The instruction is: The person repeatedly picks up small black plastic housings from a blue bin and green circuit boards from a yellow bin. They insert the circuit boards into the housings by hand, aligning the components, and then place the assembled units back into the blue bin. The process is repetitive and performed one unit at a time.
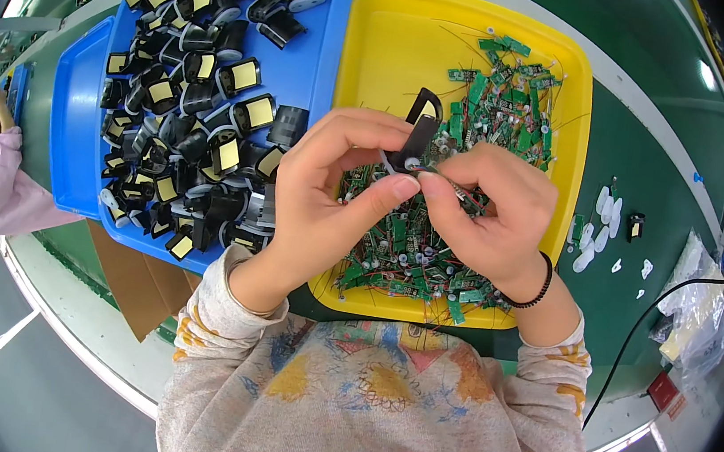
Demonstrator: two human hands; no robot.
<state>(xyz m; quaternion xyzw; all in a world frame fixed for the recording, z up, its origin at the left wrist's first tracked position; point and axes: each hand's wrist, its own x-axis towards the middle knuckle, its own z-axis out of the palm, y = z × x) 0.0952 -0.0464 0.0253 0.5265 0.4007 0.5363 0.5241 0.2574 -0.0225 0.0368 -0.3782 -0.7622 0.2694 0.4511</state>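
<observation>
Over the yellow tray [578, 117], my left hand [318, 181] grips a black plastic housing [419, 139] between thumb and fingers. The housing is tilted, with a pale yellow patch near its upper end. My right hand [502, 211] is closed in a pinch at the housing's lower end, on thin wires [460, 191]; its fingers hide what they lead to. Beneath both hands lie many small green circuit boards [401, 235] with wires, heaped in the tray. A black beaded band circles my right wrist.
To the left, a blue tray [316, 60] holds a pile of black housings [198, 100] with yellow patches. White oval pieces [601, 240], a small black part [636, 226], a clear plastic bag [706, 301] and a black cable [635, 337] lie right. Another person [14, 186] sits far left.
</observation>
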